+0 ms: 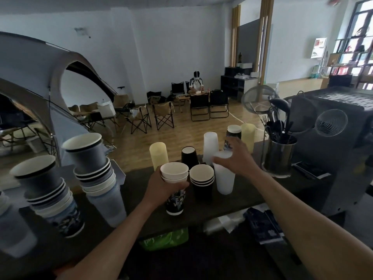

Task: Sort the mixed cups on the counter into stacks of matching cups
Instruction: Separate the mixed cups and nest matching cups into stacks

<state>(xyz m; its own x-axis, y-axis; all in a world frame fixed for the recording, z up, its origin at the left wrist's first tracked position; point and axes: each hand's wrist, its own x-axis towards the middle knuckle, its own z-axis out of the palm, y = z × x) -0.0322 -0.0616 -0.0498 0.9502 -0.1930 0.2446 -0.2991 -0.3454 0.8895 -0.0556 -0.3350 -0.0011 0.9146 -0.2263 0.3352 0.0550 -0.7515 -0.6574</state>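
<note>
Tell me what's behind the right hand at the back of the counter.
Behind the right hand stands an upside-down printed cup, with a pale yellow cup just right of it. The hand covers the printed cup's lower part, so what it stands on is hidden.

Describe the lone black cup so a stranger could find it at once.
Go to the far edge of the dark counter, near its middle. There, between a pale yellow cup and a tall frosted white cup, stands a single black cup. Unlike the black cups nested in a stack just in front of it, it stands alone.
</note>
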